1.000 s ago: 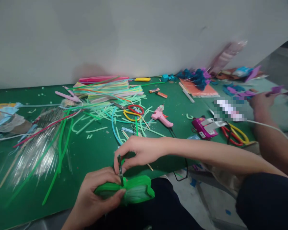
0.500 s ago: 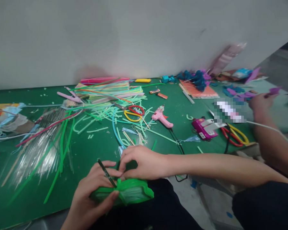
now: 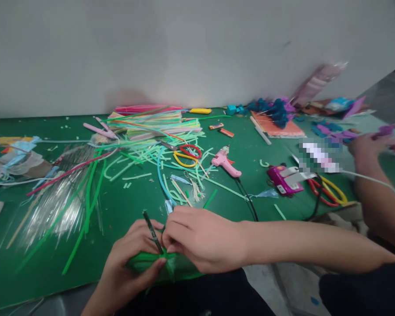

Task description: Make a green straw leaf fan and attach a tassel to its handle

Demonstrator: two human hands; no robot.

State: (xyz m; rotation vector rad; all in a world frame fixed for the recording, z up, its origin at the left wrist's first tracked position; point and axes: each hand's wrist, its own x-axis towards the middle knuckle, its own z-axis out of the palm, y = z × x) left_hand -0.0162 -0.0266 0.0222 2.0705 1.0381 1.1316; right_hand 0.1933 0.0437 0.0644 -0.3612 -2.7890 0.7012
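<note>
At the table's near edge, my left hand (image 3: pixel 131 259) is closed around a bright green wrapped bundle (image 3: pixel 181 271) that looks soft and partly see-through. Its thumb presses on the bundle's front. A thin dark stick, like a pen (image 3: pixel 153 232), slants up beside the thumb; how it is held is hidden. My right hand (image 3: pixel 197 237) lies over the bundle's top, fingers curled and pinched together close to the stick. It covers much of the bundle's right part. What the right fingertips pinch is hidden, though green material shows right under them.
On the green table (image 3: pixel 125 206) lie pipe cleaners (image 3: pixel 158 123), clear sticks (image 3: pixel 62 197), scissors (image 3: pixel 186 156), a pink glue gun (image 3: pixel 227 161) with a cord, and a purple device (image 3: pixel 285 180). Another person's arm (image 3: pixel 371 188) reaches in at right, near purple pieces and other scissors (image 3: pixel 332 191).
My right hand has moved down and over the bundle, covering its right part. The view has shifted slightly. The other person's hand is still at the purple pieces.
</note>
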